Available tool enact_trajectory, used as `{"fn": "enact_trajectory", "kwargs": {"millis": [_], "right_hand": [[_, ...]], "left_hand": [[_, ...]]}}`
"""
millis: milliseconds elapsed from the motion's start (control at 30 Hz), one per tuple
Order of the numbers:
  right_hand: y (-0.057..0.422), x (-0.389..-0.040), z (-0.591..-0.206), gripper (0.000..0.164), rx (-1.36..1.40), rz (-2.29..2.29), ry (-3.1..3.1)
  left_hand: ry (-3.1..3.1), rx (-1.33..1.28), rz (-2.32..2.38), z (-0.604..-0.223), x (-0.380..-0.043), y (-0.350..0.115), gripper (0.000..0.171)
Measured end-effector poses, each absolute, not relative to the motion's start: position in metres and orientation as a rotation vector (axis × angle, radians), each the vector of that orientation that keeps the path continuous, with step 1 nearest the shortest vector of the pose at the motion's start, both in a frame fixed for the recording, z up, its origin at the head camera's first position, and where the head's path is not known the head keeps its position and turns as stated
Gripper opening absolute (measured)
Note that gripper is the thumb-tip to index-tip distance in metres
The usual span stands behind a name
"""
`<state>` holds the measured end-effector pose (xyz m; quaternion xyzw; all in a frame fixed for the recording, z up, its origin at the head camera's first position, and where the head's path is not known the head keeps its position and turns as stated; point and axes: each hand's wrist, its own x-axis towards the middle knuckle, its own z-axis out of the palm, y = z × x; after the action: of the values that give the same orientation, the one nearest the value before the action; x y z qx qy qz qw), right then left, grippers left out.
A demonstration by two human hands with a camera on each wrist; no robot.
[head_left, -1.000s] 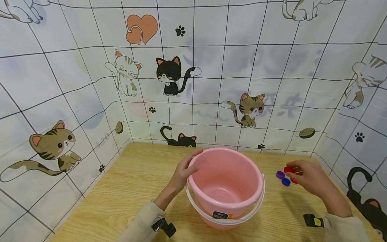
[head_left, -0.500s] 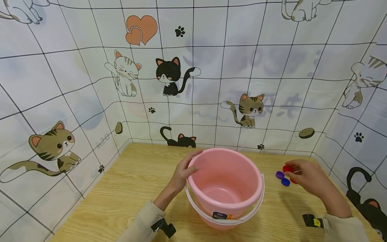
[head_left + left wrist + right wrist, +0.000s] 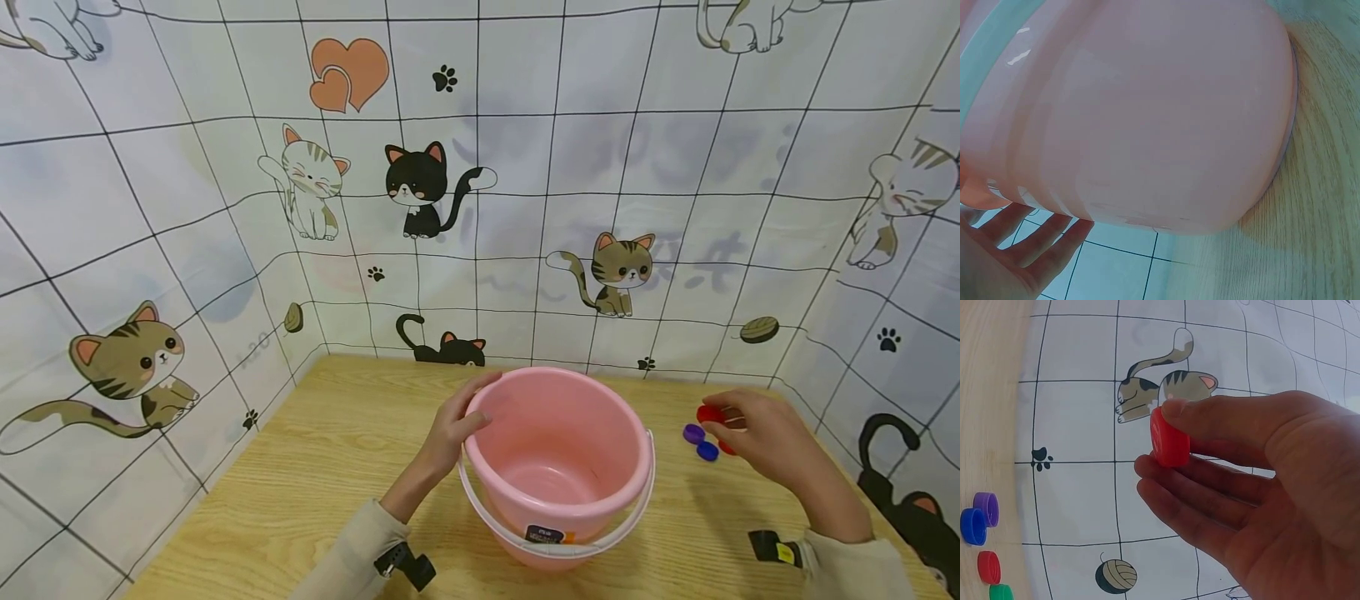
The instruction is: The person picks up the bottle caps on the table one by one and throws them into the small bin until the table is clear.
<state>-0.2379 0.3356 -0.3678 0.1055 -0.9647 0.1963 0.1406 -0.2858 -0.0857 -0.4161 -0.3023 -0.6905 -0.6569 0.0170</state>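
My left hand grips the rim of a pink plastic bucket, thumb over the edge and fingers along the outer wall. Seen from the left wrist, those fingers touch the bucket's side. A red bottle cap is pinched between the thumb and fingers of my right hand, raised above the table to the right of the bucket. Below it on the wood lie a purple cap, a blue cap and a second red cap. A green cap shows only in the right wrist view.
The bucket's white handle hangs down at its front. A wooden table carries everything. White cloth printed with cats and grid lines encloses it at the back and both sides.
My right hand has shifted very slightly left with the red bottle cap, which shows a bit more beyond the fingertips. The left hand and bucket hold still.
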Motion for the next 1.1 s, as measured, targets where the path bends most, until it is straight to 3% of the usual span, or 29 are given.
{"fn": "enact_trajectory", "kwargs": {"millis": [1100], "right_hand": [[0.302, -0.235, -0.356, 0.037, 0.49, 0.562, -2.734]], "left_hand": [[-2.137, -0.957, -2.044, -0.416, -0.287, -0.086, 0.066]]}}
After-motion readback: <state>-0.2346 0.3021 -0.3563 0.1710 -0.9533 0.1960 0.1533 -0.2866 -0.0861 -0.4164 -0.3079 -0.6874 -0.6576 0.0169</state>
